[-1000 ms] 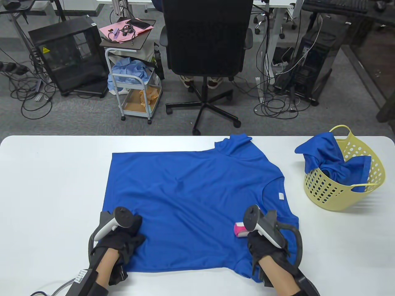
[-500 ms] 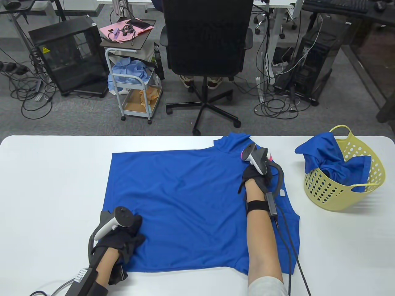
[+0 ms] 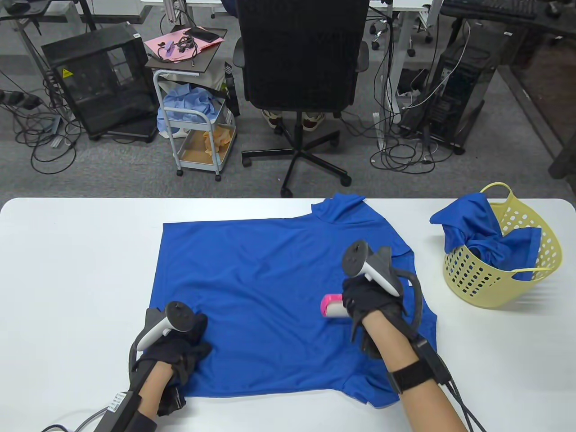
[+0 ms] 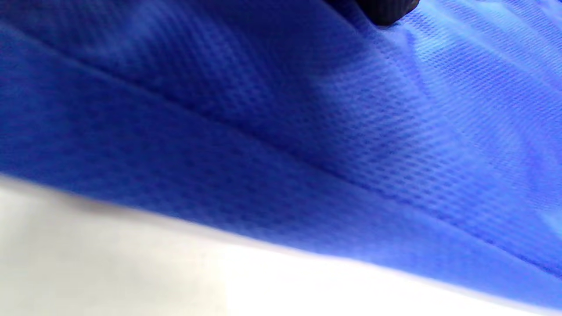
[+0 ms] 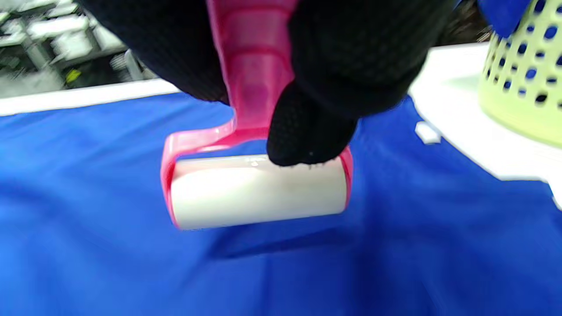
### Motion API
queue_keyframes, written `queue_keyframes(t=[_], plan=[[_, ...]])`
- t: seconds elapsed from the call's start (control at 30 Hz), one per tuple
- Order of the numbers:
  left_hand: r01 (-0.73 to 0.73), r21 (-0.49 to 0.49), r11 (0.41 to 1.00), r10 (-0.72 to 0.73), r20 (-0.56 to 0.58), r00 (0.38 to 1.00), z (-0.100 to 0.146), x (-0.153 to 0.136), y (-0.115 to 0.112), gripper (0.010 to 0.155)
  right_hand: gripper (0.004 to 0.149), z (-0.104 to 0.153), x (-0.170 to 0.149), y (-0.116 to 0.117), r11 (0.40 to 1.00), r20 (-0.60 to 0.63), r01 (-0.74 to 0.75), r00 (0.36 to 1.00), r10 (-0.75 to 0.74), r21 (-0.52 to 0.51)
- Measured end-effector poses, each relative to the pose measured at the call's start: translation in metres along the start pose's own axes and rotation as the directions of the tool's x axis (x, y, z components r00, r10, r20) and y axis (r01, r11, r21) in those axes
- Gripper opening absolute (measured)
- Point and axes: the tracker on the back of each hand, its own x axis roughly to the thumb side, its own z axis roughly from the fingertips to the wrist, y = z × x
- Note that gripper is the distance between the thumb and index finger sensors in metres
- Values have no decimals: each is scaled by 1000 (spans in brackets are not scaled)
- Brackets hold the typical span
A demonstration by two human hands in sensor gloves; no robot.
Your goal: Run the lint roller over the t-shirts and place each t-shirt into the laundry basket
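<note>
A blue t-shirt (image 3: 270, 288) lies spread flat on the white table (image 3: 81, 270), collar toward the right. My right hand (image 3: 371, 299) grips the pink handle of a lint roller (image 3: 332, 307) whose white roll (image 5: 257, 193) sits on the shirt's right half. My left hand (image 3: 180, 348) rests on the shirt's near left corner, fingers curled into the cloth. In the left wrist view only blue fabric (image 4: 281, 131) and table show.
A yellow perforated laundry basket (image 3: 504, 279) with another blue t-shirt (image 3: 481, 234) hanging out stands at the table's right end. Beyond the far edge are a black office chair (image 3: 299, 67) and a small trolley (image 3: 198, 130).
My right hand ran the roller from the near right part of the shirt up to the far sleeve, then back toward me to the middle right. The left hand stayed put.
</note>
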Motion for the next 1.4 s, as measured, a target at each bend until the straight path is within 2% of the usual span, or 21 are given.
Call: queue_keyframes(t=[0.13,0.23,0.27,0.37,0.47,0.53,0.57,0.63,0.67,0.73,0.77,0.83,0.9,0.97,1.0,1.07,1.13,1.17,1.2,1.27,1.4], plan=[[1,1,1000,-1,-1,1000,0,0,0,68,40,21,19,27,998,53,-58,997,56,29],[1,6,1000,-1,1,1000,0,0,0,68,40,11,31,36,995,35,-99,995,99,6],[1,5,1000,-1,1,1000,0,0,0,68,40,6,35,33,995,15,-91,996,92,-42],[2,3,1000,-2,0,1000,0,0,0,68,41,-27,47,22,993,-30,-84,996,82,-88],[2,0,1000,-2,0,1000,0,0,0,68,41,-69,52,9,988,-66,14,998,-24,-151],[2,1,1000,-2,1,1000,0,0,0,68,42,-110,56,-1,970,-92,111,987,-133,-218],[2,1,1000,-2,2,1000,0,-1,0,68,42,-121,57,-4,962,-100,126,983,-154,-240],[2,2,1000,-2,2,1000,0,-1,0,68,45,-162,63,-9,941,-125,158,971,-202,-300],[2,1,1000,-2,2,1000,0,-1,0,68,46,-171,64,-10,939,-146,152,968,-204,-307],[2,1,1000,-2,3,1000,0,-1,0,68,60,-208,67,-8,964,-154,142,972,-179,-225],[3,1,1000,-3,3,1000,0,-1,0,68,65,-218,67,-7,970,-171,140,970,-175,-200],[2,0,1000,-2,3,1000,0,-1,0,68,66,-230,66,-1,959,-119,181,970,-210,-219],[2,-2,1000,-2,3,1000,0,-1,0,68,62,-224,66,-2,923,-152,217,949,-275,-316],[3,-4,1000,-3,4,1000,0,-1,0,68,56,-212,69,-10,906,-112,212,957,-269,-367],[3,-4,1000,-3,5,1000,0,-1,0,68,55,-202,71,-15,900,-88,199,964,-251,-388],[2,-4,1000,-1,6,1000,0,-1,0,68,51,-162,75,-27,893,-37,167,979,-200,-417],[3,-5,1000,-3,6,1000,0,-1,0,68,48,-123,80,-32,943,-28,134,988,-150,-303],[2,-5,1000,-2,6,1000,0,-1,0,68,46,-97,83,-31,970,13,109,994,-108,-218],[2,-5,1000,-2,6,1000,0,-1,0,68,45,-82,85,-30,983,37,95,995,-90,-155],[2,-4,1000,-2,6,1000,0,-1,0,68,44,-41,93,-16,999,119,37,992,-37,5],[1,-5,1000,-1,5,1000,0,-1,0,68,44,5,104,18,991,204,-124,972,112,46]])
